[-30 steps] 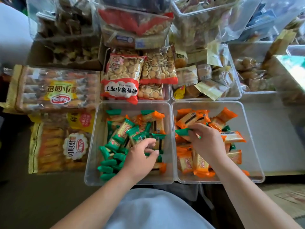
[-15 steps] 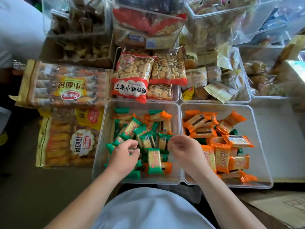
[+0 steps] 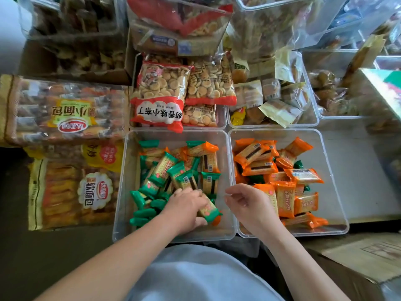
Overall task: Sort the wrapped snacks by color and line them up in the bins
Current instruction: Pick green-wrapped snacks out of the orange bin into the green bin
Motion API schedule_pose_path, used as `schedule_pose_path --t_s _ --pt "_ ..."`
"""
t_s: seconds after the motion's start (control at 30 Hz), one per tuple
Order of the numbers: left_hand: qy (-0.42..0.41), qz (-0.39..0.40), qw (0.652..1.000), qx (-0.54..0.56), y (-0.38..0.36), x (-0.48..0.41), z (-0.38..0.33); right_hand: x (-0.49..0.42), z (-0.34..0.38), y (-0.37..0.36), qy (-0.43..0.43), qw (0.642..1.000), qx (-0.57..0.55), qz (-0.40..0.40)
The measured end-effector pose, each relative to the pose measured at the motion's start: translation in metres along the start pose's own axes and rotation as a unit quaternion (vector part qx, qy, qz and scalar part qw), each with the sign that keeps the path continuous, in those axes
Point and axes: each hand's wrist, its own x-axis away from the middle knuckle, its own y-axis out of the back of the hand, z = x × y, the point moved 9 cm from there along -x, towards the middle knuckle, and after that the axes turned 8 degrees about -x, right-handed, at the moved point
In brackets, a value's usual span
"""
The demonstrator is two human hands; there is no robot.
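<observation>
Two clear bins stand side by side in front of me. The left bin [image 3: 121,192] holds mostly green-wrapped snacks [image 3: 161,168], with a few orange ones [image 3: 202,147] at its far side. The right bin [image 3: 332,170] holds mostly orange-wrapped snacks [image 3: 284,196], with a few green ones [image 3: 298,164] half buried among them. My left hand [image 3: 186,208] lies in the left bin's near right part, its fingers closed on a green-wrapped snack [image 3: 209,210]. My right hand [image 3: 249,205] hovers over the wall between the bins, fingers curled loosely, nothing in it.
Behind the bins stand a bin with red bags of small biscuits [image 3: 160,98] and a bin of pale wrapped pastries [image 3: 280,109]. Large bread packs [image 3: 65,107] lie to the left. More clear bins [image 3: 336,83] and bags are stacked at the back. A cardboard box [image 3: 358,257] sits near right.
My right hand brought a green snack from the right bin to the left bin and let it go. My left hand moved right and took hold of it.
</observation>
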Motion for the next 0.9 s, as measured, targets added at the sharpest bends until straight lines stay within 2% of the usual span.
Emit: schedule_pose_path --t_s 0.07,0.13,0.2,0.27,0.33,0.4,0.47,0.53,0.6,0.77,0.83,0.9 --pt "0.012 -0.055 0.998 0.014 0.011 0.005 0.011 0.000 -0.001 -0.001 -0.013 0.999 -0.032 0.001" --pt "0.021 -0.112 0.992 0.046 0.023 0.015 0.022 0.001 -0.003 -0.006 -0.054 0.991 -0.121 0.005" --pt "0.059 -0.165 0.977 0.123 0.031 0.026 0.042 0.000 -0.006 -0.014 -0.085 0.985 -0.153 0.007" --pt "0.113 -0.215 0.946 0.214 0.037 0.037 0.071 -0.005 -0.007 -0.024 -0.083 0.989 -0.121 0.018" --pt "0.155 -0.250 0.917 0.270 0.043 0.049 0.096 -0.011 -0.002 -0.048 -0.060 0.994 -0.046 0.084" --pt "0.197 -0.284 0.899 0.270 0.050 0.064 0.116 -0.016 -0.002 -0.081 -0.050 0.982 0.064 0.172" --pt "0.224 -0.322 0.885 0.251 0.054 0.078 0.127 -0.022 -0.013 -0.107 -0.069 0.962 0.146 0.218" --pt "0.220 -0.324 0.882 0.261 0.050 0.083 0.127 -0.028 -0.025 -0.125 -0.071 0.944 0.220 0.237" --pt "0.202 -0.293 0.893 0.277 0.039 0.083 0.122 -0.033 -0.033 -0.135 -0.064 0.922 0.293 0.244" --pt "0.181 -0.246 0.909 0.284 0.011 0.085 0.107 -0.038 -0.033 -0.144 -0.038 0.889 0.378 0.255" --pt "0.164 -0.237 0.912 0.293 0.003 0.086 0.099 -0.036 -0.020 -0.131 -0.029 0.895 0.383 0.228" --pt "0.145 -0.241 0.914 0.292 0.001 0.086 0.092 -0.030 0.006 -0.104 0.008 0.913 0.373 0.165"
